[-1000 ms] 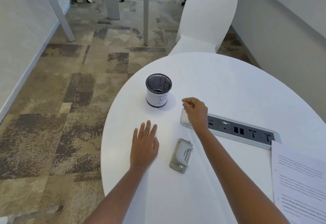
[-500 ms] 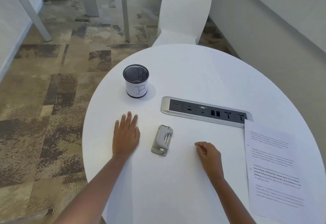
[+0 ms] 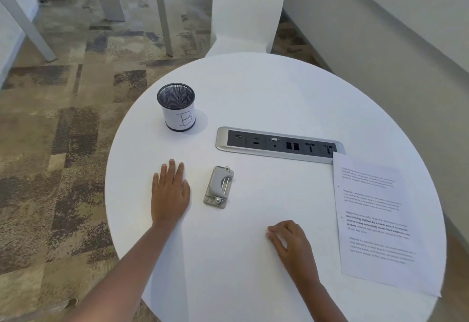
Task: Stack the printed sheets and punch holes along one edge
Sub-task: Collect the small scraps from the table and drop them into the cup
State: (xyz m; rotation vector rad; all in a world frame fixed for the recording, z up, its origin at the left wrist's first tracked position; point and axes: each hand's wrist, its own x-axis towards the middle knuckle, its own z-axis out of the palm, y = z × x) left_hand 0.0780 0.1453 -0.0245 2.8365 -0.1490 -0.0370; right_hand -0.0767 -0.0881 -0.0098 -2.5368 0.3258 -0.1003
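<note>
Fingers (image 3: 172, 169) of the left hand (image 3: 169, 192) lie straight and close together, palm flat on the white round table (image 3: 266, 93), holding nothing. Right hand (image 3: 291, 241): fingers curled inward into a loose fist, knuckles resting on the tabletop near the front edge, nothing visibly gripped. Hole punch (image 3: 218, 187), grey metal, lies just beside the left hand on its right side, not touching it; its long axis runs roughly away from the person, handle on top. Printed sheets (image 3: 375, 220) lie flat at the right side of the table, well apart from both hands and from the punch; text blocks visible on the top page, wording too small to read. Number of sheets cannot be told from this view. Far corner of the sheets overlaps the right end of the power and data strip (image 3: 279, 144), which is set into the tabletop between the punch and the table's far half. Mesh pen cup (image 3: 176, 107), dark rim, white paper label marked "B", stands upright beyond the left hand, left of the strip; its contents cannot be seen. White chair (image 3: 247, 9) stands at the far side of the table. Patterned carpet (image 3: 63, 144) covers the floor to the left.
</note>
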